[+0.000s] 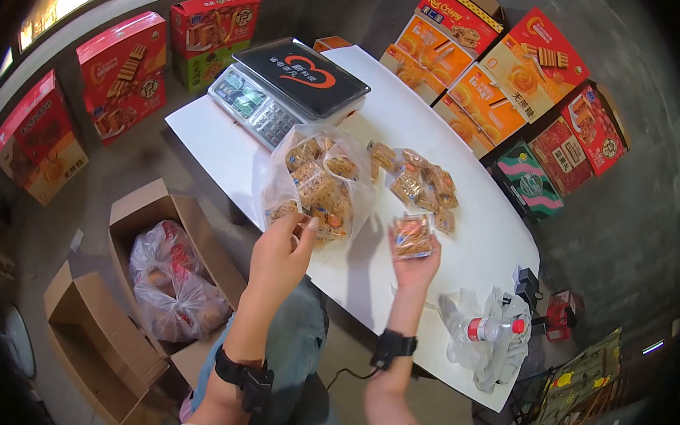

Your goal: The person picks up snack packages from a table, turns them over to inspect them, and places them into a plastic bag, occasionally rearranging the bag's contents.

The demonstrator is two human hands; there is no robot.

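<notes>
My left hand pinches the near rim of a clear plastic bag between thumb and fingers. Inside the bag are several wrapped nut-and-grain snack bars. On my right palm, with the fingers curled round it, rests a small wrapped snack pack; my right hand is just to the right of the bag, over the table. Beyond it, a loose pile of similar wrapped snacks lies on the white table.
A digital scale stands behind the bag. At the table's right end lie a bottle and crumpled plastic bags. An open carton with filled bags sits on the floor at left. Snack boxes line the walls.
</notes>
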